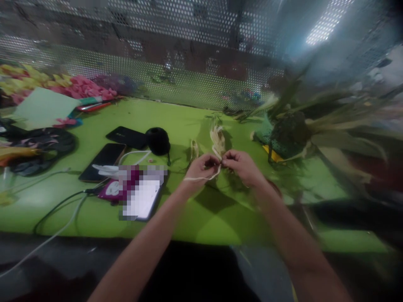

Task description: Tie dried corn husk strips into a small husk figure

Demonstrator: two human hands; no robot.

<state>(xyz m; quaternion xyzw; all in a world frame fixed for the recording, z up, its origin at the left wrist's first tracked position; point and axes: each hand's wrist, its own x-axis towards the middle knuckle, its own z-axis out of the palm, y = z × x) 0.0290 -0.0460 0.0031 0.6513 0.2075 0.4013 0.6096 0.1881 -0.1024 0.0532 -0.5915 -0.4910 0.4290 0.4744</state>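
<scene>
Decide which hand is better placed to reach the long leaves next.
The right hand, likely: it is nearer the leaves; the left hand is farther off, with a pale strip across it.

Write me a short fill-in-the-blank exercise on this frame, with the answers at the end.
1. The left hand and right hand meet at a pale strand that trails past the ____ wrist.
2. The tabletop is ____.
3. Besides the lit screen, ____ black phones lie there.
4. The big leafy bundle lies to the person's ____.

Missing words: left; green; two; right
</scene>
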